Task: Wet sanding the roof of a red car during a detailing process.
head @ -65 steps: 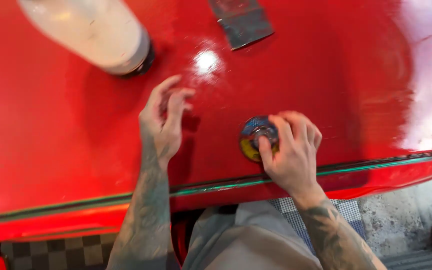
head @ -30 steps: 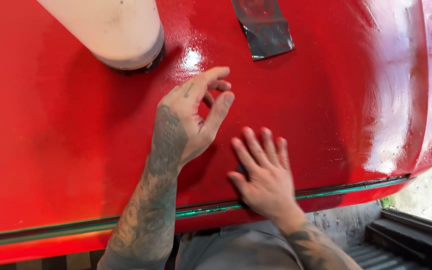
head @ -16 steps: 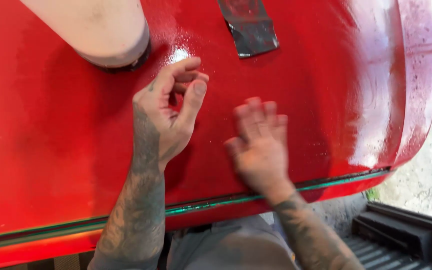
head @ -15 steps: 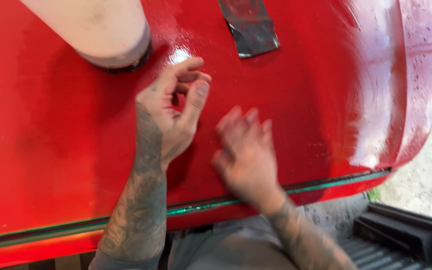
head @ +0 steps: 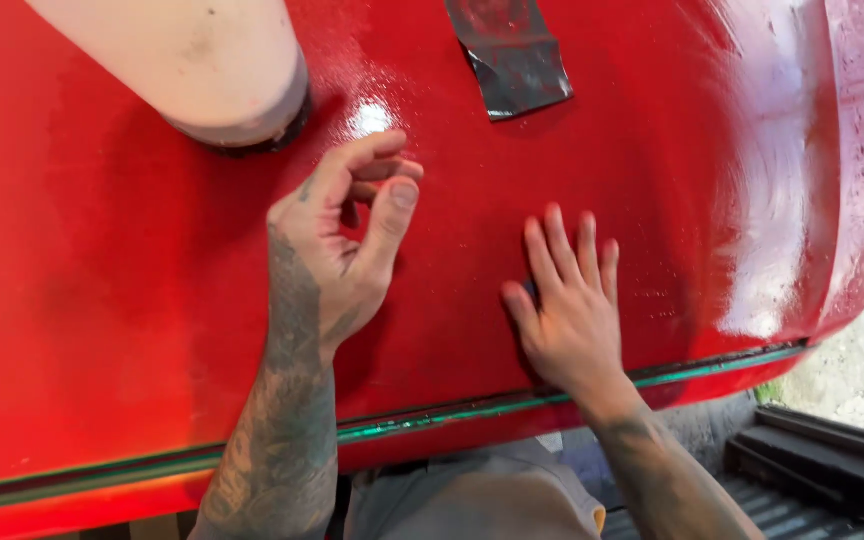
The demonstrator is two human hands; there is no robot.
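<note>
Right hand [head: 572, 320] flat on wet red panel [head: 152, 300], possibly over something.

Auto body workshop: glossy red car panel [head: 102, 330], taped patch [head: 510, 55]

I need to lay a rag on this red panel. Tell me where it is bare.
Bare: the wide stretch left of the left hand, below the pale cylinder; and the glossy area right of the right hand, toward the curved edge. Crowded: the middle, between both hands and the dark tape patch.
</note>
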